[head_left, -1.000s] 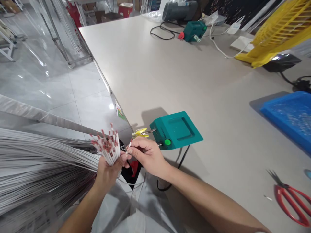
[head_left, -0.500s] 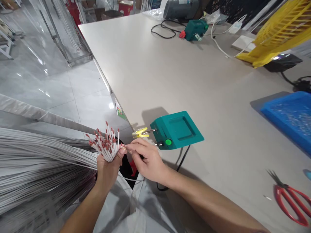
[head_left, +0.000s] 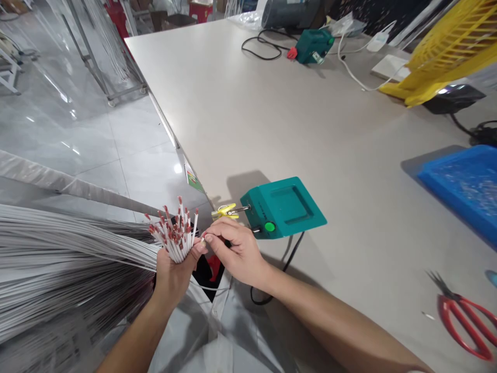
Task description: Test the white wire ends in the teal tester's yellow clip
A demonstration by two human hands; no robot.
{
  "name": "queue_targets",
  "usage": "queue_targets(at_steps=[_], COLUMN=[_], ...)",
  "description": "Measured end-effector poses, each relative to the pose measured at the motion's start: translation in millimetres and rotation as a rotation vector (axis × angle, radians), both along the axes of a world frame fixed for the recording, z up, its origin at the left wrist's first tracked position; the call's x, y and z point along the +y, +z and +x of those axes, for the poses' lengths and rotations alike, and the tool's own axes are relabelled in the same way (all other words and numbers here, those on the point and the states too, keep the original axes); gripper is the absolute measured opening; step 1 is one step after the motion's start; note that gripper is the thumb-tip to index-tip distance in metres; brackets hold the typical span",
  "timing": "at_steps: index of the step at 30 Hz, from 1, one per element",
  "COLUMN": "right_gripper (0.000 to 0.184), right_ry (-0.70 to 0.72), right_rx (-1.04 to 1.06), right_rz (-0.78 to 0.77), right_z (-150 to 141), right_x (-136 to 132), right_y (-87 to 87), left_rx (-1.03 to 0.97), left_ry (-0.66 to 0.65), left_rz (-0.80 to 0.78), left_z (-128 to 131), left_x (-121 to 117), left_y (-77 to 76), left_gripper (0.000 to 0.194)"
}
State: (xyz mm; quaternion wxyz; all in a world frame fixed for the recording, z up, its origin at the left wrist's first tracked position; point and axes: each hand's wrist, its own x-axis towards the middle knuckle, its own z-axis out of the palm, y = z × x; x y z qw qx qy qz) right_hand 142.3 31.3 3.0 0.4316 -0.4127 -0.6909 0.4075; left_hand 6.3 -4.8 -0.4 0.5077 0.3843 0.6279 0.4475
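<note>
My left hand (head_left: 174,277) is closed around a bundle of white wires (head_left: 180,248), whose stripped copper ends fan upward above the fist. Between the hands, the thumb and forefinger of my right hand (head_left: 238,254) pinch the tip of a single wire (head_left: 203,239), close against my left thumb. Just beyond the right knuckles lies a green tester box (head_left: 287,207) with a green button and a recessed plate. A yellow clip (head_left: 225,211) is attached to a metal post on its left side.
Long white wires (head_left: 58,248) hang over a rail at left. Red-handled scissors (head_left: 462,316) lie at lower right, below a blue tray (head_left: 462,181). A yellow fan (head_left: 450,57), a second green box (head_left: 312,46) and a dark motor (head_left: 293,13) stand toward the back of the table (head_left: 349,140).
The wire bundle and my left hand have shifted slightly right. My right fingers have closed up on the wire tip beside my left thumb.
</note>
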Motion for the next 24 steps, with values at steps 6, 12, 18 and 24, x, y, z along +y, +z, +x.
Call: queue_targets(at_steps=[6,12,18,24], right_gripper=[0.015,0.012,0.006,0.010], right_ry=[-0.058,0.180,0.379,0.262], right_rx=[-0.058,-0.119,0.082,0.620], right_rz=[0.055,0.010,-0.116,-0.583], right_z=[5,17,17,-5], right_x=[1,8,11,-2], right_y=[1.5,13.3,12.6,0.2], left_rx=[-0.032,-0.024,-0.209,-0.422], left_ry=[0.047,-0.113,-0.195,-0.118], left_rz=[0.004,-0.001,-0.020,0.011], left_z=[-4,-9,-20,-15], left_x=[-2,-2,-2,-2], left_y=[-4.8,1.2,-2.9,-1.8], left_gripper=[0.018,0.015,0.014,0.024])
